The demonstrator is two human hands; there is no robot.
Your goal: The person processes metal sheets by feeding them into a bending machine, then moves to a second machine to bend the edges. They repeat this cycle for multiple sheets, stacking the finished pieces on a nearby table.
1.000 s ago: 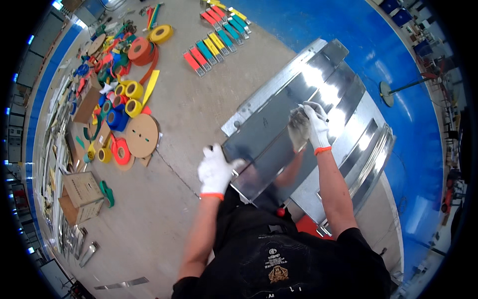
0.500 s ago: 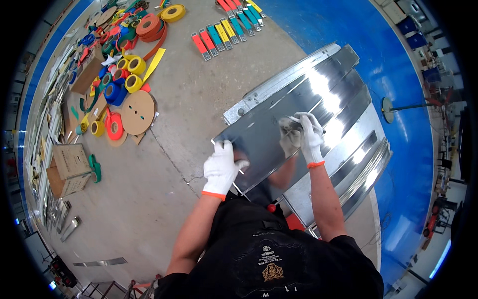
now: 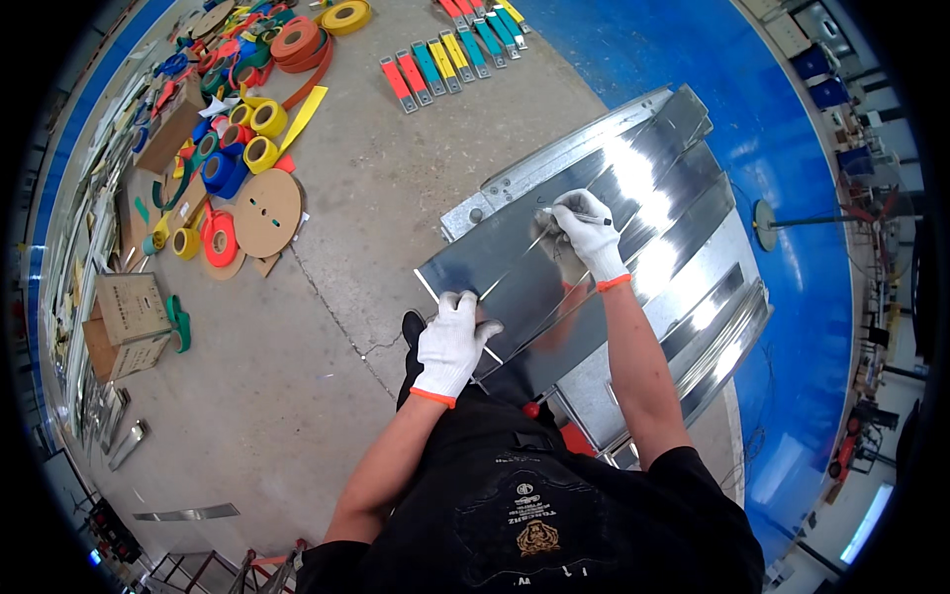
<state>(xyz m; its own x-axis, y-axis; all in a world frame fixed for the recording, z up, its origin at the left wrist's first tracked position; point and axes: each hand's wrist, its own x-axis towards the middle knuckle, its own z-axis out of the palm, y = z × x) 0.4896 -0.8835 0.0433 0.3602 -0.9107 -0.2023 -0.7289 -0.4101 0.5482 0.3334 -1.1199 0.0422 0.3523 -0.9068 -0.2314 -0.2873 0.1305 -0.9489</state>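
Wide, shiny metal bars [image 3: 524, 297] lie side by side in front of me, their near ends toward my body. My left hand [image 3: 453, 345], in a white knitted glove with an orange cuff, curls its fingers over the near end of a bar, the thumb out to the right. In a matching glove, my right hand [image 3: 591, 236] pinches a slim marker pen [image 3: 605, 222], its tip down at the bar surface. Dark handwritten marks show on the metal beside the tip. A blurred reflection of the right hand shows in the metal.
Beneath the bars is a grey metal rail [image 3: 554, 173]. Tape rolls [image 3: 262, 153], cardboard discs [image 3: 267, 213] and an open carton [image 3: 134, 307] crowd the floor at left. Red, green and yellow-covered bars [image 3: 426, 69] lie in rows beyond. Blue flooring [image 3: 782, 297] runs along the right.
My right hand with the marker has moved left and farther out along the bars. My left hand has shifted slightly right along the bar ends. The handwritten marks now show more plainly.
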